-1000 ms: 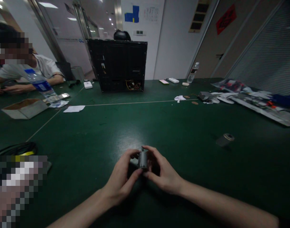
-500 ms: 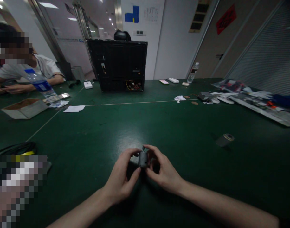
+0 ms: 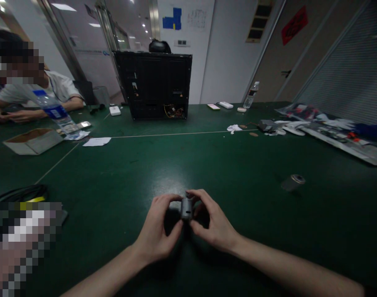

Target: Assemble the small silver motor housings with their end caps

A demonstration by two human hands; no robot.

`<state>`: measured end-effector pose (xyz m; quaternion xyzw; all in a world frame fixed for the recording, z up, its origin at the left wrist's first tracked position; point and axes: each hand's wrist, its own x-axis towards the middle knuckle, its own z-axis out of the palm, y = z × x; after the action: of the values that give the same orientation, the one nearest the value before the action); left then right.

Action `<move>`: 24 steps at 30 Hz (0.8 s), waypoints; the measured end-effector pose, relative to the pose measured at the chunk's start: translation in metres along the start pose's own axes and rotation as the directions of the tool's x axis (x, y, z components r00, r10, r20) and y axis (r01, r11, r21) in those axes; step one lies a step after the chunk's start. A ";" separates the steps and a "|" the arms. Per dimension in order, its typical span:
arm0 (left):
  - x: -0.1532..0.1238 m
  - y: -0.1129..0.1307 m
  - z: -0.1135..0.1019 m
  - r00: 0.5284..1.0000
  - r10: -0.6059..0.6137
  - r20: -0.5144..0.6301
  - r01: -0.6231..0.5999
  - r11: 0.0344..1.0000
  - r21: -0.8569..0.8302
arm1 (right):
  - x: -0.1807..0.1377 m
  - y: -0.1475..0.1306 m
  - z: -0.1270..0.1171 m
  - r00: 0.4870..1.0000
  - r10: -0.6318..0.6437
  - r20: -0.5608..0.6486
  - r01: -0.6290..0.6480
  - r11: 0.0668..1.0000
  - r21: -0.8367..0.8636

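A small grey cylindrical motor (image 3: 186,209) stands upright between my hands, with a dark slot low on its side and a narrow stub at its top. My left hand (image 3: 159,227) grips it from the left, thumb at the base and fingertips near the upper rim. From the other side my right hand (image 3: 217,225) closes on it, its thumb low and its index finger by the stub. The right hand's other fingers are partly hidden behind the motor. Farther right, a larger grey metal cylinder (image 3: 292,182) lies apart from both hands on the green table (image 3: 237,165).
Across the table stands a black panel (image 3: 157,86) with exposed wires. A cardboard tray (image 3: 33,142) and a water bottle (image 3: 57,113) sit at left, near a seated person (image 3: 60,88). Black cable (image 3: 24,192) lies front left. Gloves and a cluttered board (image 3: 345,142) occupy the right.
The motor has turned slightly about its upright axis, so its dark slot now faces me more. Both hands keep nearly the same place around it.
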<state>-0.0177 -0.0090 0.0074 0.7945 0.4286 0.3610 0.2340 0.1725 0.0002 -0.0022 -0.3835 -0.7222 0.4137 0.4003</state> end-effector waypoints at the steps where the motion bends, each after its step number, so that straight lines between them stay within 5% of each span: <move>1: 0.000 0.001 0.000 1.000 -0.002 0.001 0.002 1.000 -0.001 | 0.000 0.000 0.000 1.000 -0.003 0.003 0.003 1.000 -0.003; 24: 0.004 -0.001 0.001 0.999 -0.047 0.022 0.048 0.998 -0.044 | -0.001 0.007 -0.005 0.994 -0.062 0.090 0.063 0.998 -0.010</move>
<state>-0.0157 -0.0053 0.0074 0.7825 0.4368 0.3564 0.2645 0.1786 0.0032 -0.0068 -0.3443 -0.7536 0.4131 0.3781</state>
